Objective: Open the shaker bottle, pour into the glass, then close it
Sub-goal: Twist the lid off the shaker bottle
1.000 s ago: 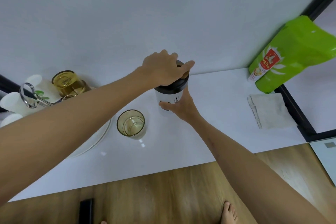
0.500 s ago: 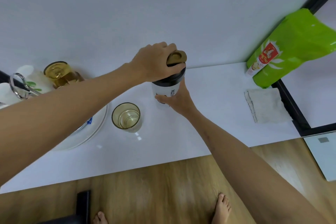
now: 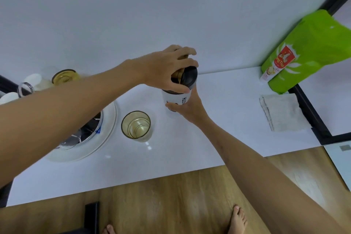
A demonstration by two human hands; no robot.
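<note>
The shaker bottle, white with a black lid, stands upright on the white counter near the wall. My left hand is over its lid, fingers closed around the lid and its gold flip cap, which is raised. My right hand grips the lower body of the bottle from the front. A gold-rimmed glass with a little pale liquid stands on the counter to the left of the bottle, apart from it.
A white plate with dark items lies left of the glass. A second amber glass and white cups stand at the back left. A green pouch leans at the right, a folded cloth before it. Wooden floor below.
The gold flip cap has come up from the lid under my left hand. The right hand has kept its hold on the bottle body. The view has shifted slightly.
</note>
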